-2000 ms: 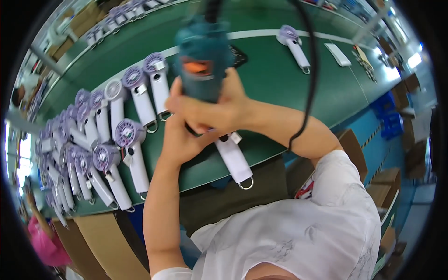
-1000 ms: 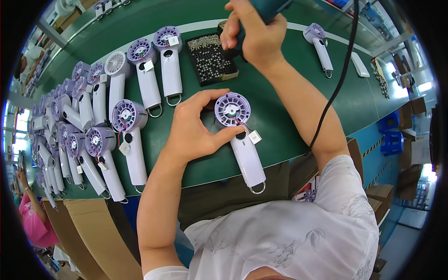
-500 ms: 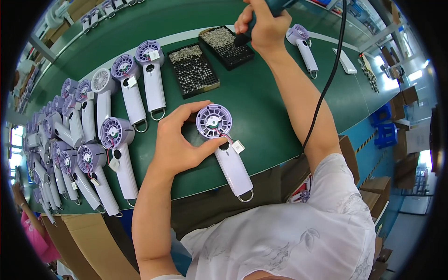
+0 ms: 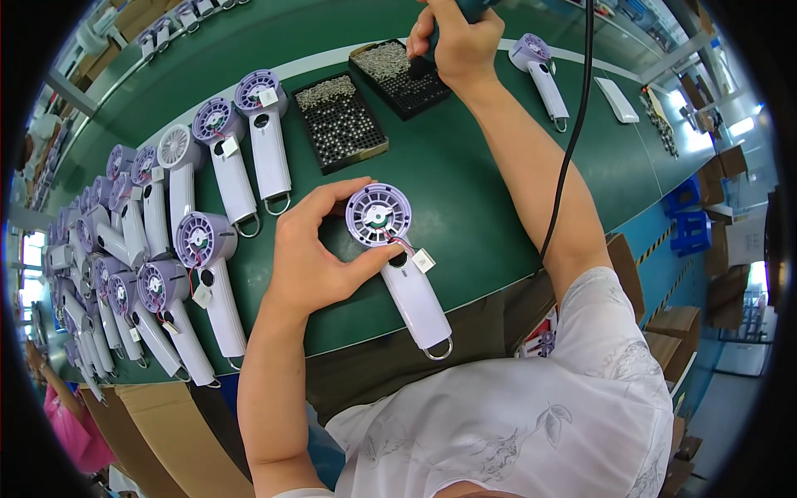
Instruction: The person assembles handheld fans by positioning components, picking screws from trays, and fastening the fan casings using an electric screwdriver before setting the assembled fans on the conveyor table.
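Note:
My left hand grips a white and purple handheld fan at its neck, thumb in front and fingers round the purple head. The fan's head is uncovered, showing wires and a white connector; its metal loop points toward me. My right hand is closed round a teal electric screwdriver, partly cut off by the upper edge. The screwdriver's dark lower end is over the far black screw tray, which holds many small screws; its tip cannot be made out. Beside that tray lies a second black screw tray.
Many similar fans crowd the left of the green table. Another fan, a white cover piece and a strip of small parts lie right. A black cord hangs across my right forearm. A person in pink is at far left.
My right hand has shifted slightly left and up with the screwdriver, still over the far screw tray. My left hand and the fan have barely moved.

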